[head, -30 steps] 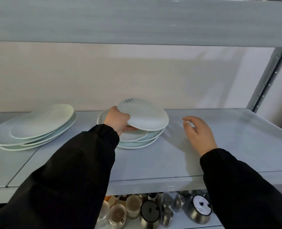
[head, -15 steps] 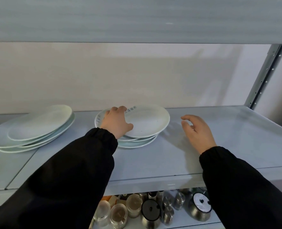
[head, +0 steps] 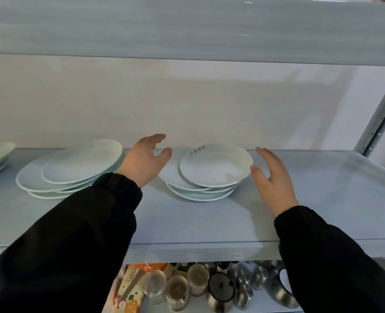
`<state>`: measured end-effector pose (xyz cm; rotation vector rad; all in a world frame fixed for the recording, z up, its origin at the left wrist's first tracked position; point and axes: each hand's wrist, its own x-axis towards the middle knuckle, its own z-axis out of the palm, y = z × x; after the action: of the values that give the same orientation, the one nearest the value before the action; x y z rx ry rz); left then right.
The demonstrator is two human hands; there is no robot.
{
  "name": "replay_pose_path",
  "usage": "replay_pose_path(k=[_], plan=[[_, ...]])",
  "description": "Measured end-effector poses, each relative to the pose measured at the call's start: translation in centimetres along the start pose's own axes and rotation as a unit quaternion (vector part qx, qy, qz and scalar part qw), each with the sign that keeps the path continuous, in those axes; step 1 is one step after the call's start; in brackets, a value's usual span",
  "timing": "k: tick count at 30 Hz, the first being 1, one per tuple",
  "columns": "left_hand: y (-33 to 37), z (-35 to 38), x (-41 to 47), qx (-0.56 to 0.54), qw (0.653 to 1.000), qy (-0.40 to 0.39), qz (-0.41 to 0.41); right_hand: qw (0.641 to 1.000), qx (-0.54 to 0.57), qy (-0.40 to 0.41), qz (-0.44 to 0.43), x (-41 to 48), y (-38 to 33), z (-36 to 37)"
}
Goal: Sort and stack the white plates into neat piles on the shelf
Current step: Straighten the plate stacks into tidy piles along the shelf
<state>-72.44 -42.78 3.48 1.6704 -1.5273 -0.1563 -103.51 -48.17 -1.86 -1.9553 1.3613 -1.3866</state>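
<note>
Overall, the grey shelf [head: 300, 211] spans the head view, with an upper shelf board [head: 187, 26] above it and an upright post [head: 381, 123] at 2 o'clock.

Taking the middle pile as the dial's centre, the large pile [head: 74, 170] of white plates sits at 9 o'clock, face up and uneven. Its upper plates are slid toward 2 o'clock over the lower ones. They read as elongated left to right; whether by shape or by camera angle cannot be told.

The middle pile [head: 200, 190] holds smaller plates, face up. Its top plate [head: 216, 166] is offset toward 1 o'clock, with grey printed characters on its rim at 11 o'clock.

The left hand [head: 144, 161] is at 9 o'clock between the two piles, fingers spread, gripping nothing. The right hand [head: 275, 181] is at 3 o'clock, fingers straight, its thumb just beside the top plate's rim; contact cannot be confirmed.

Glass jars [head: 178, 290] and metal pots [head: 220, 292] stand on the level below, at 6 o'clock.
</note>
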Motion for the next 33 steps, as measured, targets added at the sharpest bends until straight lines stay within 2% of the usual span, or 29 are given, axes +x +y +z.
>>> replay_pose_path(k=[7, 11, 23, 33], plan=[[-3.1, -5.2, -1.8, -0.003, 1.000, 0.014, -0.003, 0.999, 0.005, -0.027, -0.040, -1.0, -4.1, 3.6], [-4.6, -7.4, -2.6, -0.001, 0.999, 0.030, -0.017, 0.988, -0.086, -0.013, -0.124, -1.2, -6.1, 4.9], [-5.2, -14.1, -7.3, 0.041, 0.991, 0.103, -0.074, 0.969, 0.005, -0.142, -0.203, -1.5, -13.1, 10.1], [-8.1, -21.3, -15.9, 0.089, 0.958, 0.214, -0.166, 0.935, 0.058, -0.243, -0.251, -6.0, -16.1, 15.8]])
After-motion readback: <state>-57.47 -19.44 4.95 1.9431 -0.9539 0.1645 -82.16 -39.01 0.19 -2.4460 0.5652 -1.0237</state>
